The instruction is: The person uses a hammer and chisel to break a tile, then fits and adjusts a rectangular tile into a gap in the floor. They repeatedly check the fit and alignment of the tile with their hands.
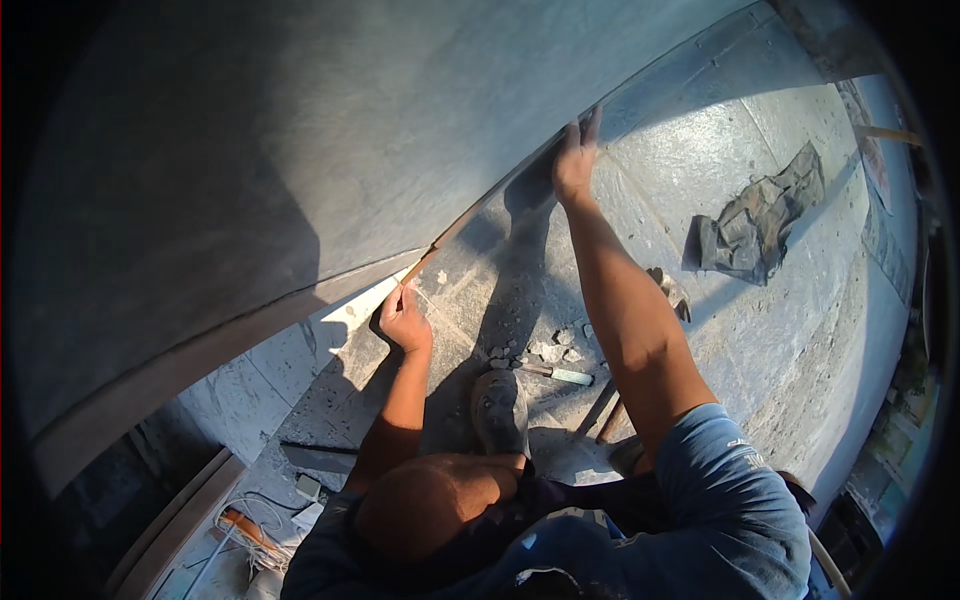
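A large grey panel fills the upper left. Along its lower edge runs a narrow brown strip. My left hand is closed at the near end of this strip, thumb and fingertips pinched on it just under the panel's edge. Farther off and to the right, my right hand rests against the same edge, its visible fingers stretched out and apart. Part of that hand is turned away, and anything behind its fingers is hidden.
On the dusty grey floor lie a crumpled dark sheet, a hammer-like metal head, a tool with a pale green handle and broken rubble. My boot stands beside them. Tangled wires lie lower left.
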Motion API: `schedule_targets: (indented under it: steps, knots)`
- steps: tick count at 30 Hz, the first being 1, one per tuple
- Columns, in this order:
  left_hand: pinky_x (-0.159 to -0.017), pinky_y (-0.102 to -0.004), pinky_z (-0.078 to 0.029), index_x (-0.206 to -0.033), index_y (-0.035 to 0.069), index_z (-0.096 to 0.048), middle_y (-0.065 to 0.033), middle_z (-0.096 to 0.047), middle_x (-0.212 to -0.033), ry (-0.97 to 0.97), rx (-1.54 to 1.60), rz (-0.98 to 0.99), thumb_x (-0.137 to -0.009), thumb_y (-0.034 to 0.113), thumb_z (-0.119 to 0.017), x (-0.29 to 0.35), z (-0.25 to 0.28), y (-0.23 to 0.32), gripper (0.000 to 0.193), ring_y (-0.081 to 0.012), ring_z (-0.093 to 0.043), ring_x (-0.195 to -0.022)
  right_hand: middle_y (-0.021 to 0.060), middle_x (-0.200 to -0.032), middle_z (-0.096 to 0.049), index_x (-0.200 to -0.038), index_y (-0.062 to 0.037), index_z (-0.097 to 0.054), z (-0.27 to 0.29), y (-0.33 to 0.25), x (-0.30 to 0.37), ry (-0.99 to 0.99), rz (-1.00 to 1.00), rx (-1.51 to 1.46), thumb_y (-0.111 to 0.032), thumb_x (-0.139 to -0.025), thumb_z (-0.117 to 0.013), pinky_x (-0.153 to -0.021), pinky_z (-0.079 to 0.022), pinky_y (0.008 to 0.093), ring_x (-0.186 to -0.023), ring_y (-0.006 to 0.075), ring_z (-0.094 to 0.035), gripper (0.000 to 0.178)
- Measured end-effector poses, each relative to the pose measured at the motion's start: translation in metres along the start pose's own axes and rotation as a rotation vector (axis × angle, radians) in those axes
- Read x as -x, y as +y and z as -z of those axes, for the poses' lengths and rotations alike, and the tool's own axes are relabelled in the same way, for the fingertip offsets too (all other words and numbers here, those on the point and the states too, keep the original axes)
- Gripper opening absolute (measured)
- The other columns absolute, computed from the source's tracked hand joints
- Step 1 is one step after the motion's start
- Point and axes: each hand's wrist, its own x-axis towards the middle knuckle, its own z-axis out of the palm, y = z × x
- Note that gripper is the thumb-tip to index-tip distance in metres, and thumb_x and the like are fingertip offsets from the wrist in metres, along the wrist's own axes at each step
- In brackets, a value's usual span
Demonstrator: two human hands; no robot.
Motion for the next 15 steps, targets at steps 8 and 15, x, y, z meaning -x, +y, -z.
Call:
schedule_targets:
  steps: [8, 15]
  knots:
    - [-0.069, -0.0265, -0.051, -0.099, -0.007, -0.074, -0.0063, -0.074, -0.084, 0.002, -0.062, -0.003, -0.09, 0.007, -0.072, -0.003, -0.003, -0.005, 0.017, -0.01, -0.062, -0.073, 0.0284, -0.159, -0.025, -0.153, 0.0111, -0.018, 0.005, 0.0, -0.001, 0.035, 0.064, 0.083, -0.021, -0.1, -0.051, -0.121, -0.021, 0.0365, -0.149, 0.0353, -0.025, 0.07]
    - [-0.077, -0.026, -0.05, -0.11, -0.007, -0.07, -0.0064, -0.072, -0.094, -0.137, -0.016, 0.053, -0.096, 0.012, -0.066, -0.004, 0.001, -0.019, 0.024, -0.0111, -0.063, -0.084, 0.0309, -0.155, -0.031, -0.152, 0.0093, -0.024, 0.017, 0.016, -0.008, 0.038, 0.106, 0.118, -0.026, -0.097, -0.056, -0.121, -0.021, 0.0433, -0.145, 0.0441, -0.028, 0.073]
